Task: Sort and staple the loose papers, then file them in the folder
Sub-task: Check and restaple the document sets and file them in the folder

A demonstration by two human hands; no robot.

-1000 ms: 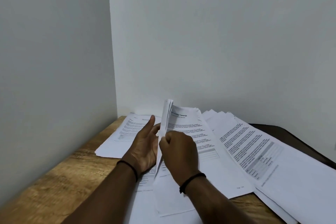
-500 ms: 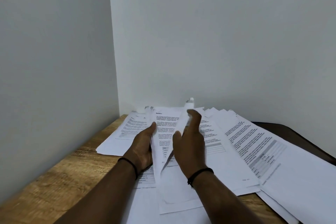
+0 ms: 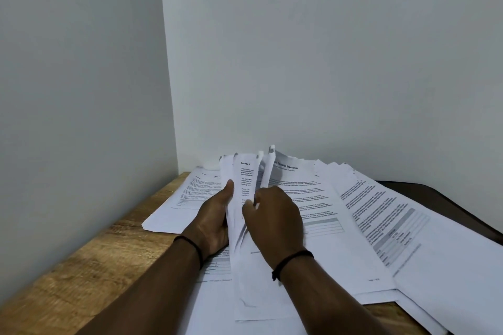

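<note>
A wood-grain table [image 3: 81, 266] in a corner of plain grey walls carries white printed sheets [image 3: 381, 226] fanned flat across it, thin, matte and rectangular; no stapler or folder is in view. Near the table's middle a held sheaf [image 3: 245, 171] of several pages stands half-upright, light, limp and prone to slide or crease, so I judge it best taken at 1 long edge with the other hand squaring it. The left hand [image 3: 215, 220] grips its left edge, thumb on the front page, while the right hand [image 3: 275, 220] pinches pages apart.
</note>
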